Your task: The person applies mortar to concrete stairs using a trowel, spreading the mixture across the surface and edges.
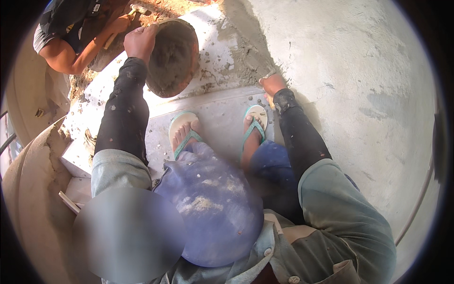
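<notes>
My left hand (pixel 140 43) is closed on the rim of a round, dark bucket (pixel 172 59), tilted so its mouth faces me. Grey mortar coats its inside. On the right, my right hand (pixel 273 85) grips a trowel (pixel 269 75). Only a sliver of the trowel's blade and part of its pale handle show around the fingers. Just beyond it, a strip of wet grey mortar (pixel 246 49) lies along the foot of the plastered wall (pixel 350 57).
At the upper left, a co-worker's hand (pixel 122 23) holds a hammer (pixel 138 9) over broken, orange-brown rubble. My sandalled feet stand on a pale stone step (pixel 213 118) strewn with mortar crumbs. A curved wall edge (pixel 35 156) rises at left, near thin white strips (pixel 69 202).
</notes>
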Available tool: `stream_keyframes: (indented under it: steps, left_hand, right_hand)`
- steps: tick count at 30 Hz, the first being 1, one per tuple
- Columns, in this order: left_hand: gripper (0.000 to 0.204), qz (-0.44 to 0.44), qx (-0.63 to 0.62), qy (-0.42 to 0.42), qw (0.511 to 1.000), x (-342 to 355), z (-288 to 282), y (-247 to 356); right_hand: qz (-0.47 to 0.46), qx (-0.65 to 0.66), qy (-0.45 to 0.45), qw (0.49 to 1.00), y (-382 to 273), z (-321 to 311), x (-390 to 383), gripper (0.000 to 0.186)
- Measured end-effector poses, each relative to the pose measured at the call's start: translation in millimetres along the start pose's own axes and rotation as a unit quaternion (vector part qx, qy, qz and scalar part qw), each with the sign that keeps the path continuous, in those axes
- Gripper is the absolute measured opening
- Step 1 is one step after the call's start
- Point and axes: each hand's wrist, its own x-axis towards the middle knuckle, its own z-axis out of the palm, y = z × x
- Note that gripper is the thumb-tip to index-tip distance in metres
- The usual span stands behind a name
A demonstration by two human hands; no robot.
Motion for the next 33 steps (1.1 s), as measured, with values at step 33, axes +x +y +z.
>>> stream_keyframes:
  steps: [33]
  left_hand:
    - [0.034, 0.15, 0.081, 0.032, 0.985, 1.3, -9.2, -12.6]
  right_hand:
    - [0.115, 0.095, -0.079, 0.986, -38.6, -50.5, -102.1, 0.023]
